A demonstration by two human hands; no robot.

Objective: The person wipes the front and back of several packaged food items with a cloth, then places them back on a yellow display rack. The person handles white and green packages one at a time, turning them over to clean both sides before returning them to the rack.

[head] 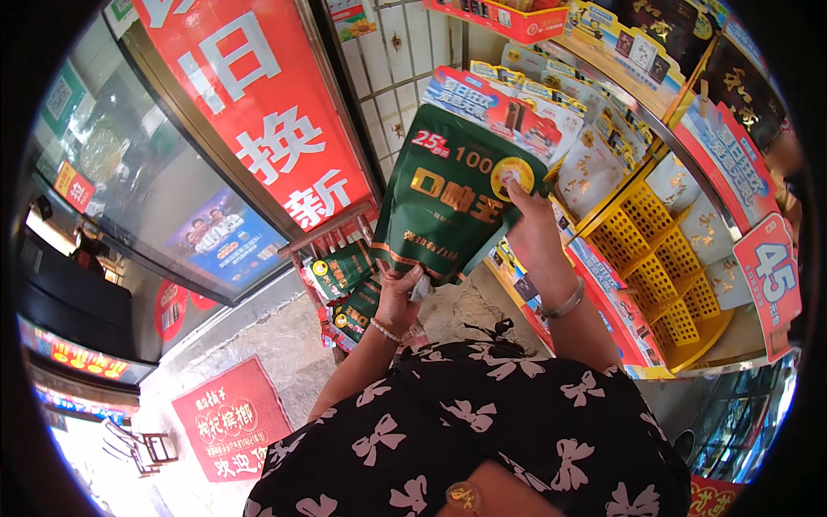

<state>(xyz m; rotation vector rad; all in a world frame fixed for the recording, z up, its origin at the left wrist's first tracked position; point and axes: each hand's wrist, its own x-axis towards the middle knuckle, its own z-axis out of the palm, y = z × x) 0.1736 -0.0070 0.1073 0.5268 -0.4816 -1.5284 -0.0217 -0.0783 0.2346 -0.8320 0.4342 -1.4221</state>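
A large green foil pouch with gold lettering and a yellow round badge is held up in front of me, tilted. My right hand grips its right side, the thumb lying on the front near the badge. At the lower edge, my left hand pinches the pouch between thumb and fingers. A small clear, shiny wrapper shows beside the left hand; whether that hand holds it is unclear. Two similar green pouches, an upper one and a lower one, lie on a small wooden chair beyond my left hand.
To the right, a curved display stand holds white packets and perforated yellow compartments, with a red price sign at its edge. A glass door and red banner stand left. A red mat lies on the floor.
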